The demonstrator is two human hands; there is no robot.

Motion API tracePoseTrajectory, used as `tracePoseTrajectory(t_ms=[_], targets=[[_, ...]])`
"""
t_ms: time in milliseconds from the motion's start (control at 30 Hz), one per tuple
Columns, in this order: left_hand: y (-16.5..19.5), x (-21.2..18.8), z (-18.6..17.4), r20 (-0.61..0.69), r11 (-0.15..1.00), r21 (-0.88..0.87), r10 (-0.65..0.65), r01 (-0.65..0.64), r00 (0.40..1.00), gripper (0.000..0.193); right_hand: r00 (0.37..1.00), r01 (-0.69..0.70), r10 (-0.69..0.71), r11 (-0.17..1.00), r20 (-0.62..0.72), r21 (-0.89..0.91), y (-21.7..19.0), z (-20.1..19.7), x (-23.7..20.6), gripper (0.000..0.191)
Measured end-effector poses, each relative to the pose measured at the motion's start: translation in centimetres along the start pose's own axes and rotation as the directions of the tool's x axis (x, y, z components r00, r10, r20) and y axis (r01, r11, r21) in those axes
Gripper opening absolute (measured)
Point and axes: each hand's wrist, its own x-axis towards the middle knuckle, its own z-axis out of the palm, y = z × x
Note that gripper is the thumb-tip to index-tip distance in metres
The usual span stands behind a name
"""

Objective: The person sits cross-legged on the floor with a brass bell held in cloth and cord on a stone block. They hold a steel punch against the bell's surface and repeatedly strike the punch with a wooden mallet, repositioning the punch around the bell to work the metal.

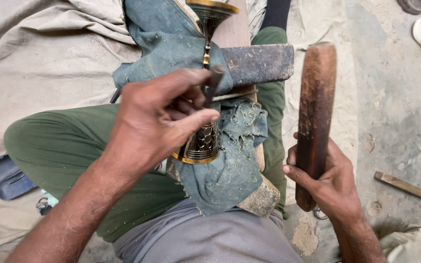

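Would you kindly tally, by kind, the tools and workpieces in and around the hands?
Wooden mallets: 1, in the right hand
Chisels: 1, in the left hand
Brass goblets: 1
Blue cloths: 1
Metal blocks: 1
Total: 5

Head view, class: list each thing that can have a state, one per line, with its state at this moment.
Left hand: closed, pinching a thin dark tool.
Thin dark tool: tip set against the goblet.
Brass goblet: lying on its side, cradled in cloth.
Blue-green cloth: draped, torn and pitted.
Right hand: gripping the wooden mallet.
Wooden mallet: held upright, off the work.
Metal block: lying across the wooden beam.
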Motion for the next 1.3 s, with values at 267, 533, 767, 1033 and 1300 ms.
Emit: tracePoseTrajectory(t_ms=[267,533,767,1033,1300], targets=[[0.8,3.6,-0.1,0.309,0.942,0.15,0.245,-0.302,0.919,0.047,0.942,0.329,-0.324,0.943,0.093,-0.049,1.2,-0.5,1.2,0.022],[1.5,5.3,-0.1,0.516,0.929,0.159,0.211,-0.335,0.83,0.033,0.969,0.097,-0.154,0.957,-0.195,-0.274,3.5,0.8,0.8,0.023],[2.0,6.1,-0.6,0.589,0.919,0.091,0.261,-0.383,0.765,0.02,0.882,0.318,-0.414,0.875,-0.224,-0.366,4.6,2.3,0.2,0.025],[2.8,6.2,-0.4,0.711,0.905,0.053,0.263,-0.423,0.652,0.017,0.694,0.538,-0.63,0.776,-0.349,-0.33,7.1,3.5,1.1,0.034],[3.6,6.4,-1.3,0.835,0.906,0.163,0.084,-0.391,0.544,0.023,0.585,0.539,-0.775,0.592,-0.239,-0.599,7.0,2.7,1.1,0.039]])
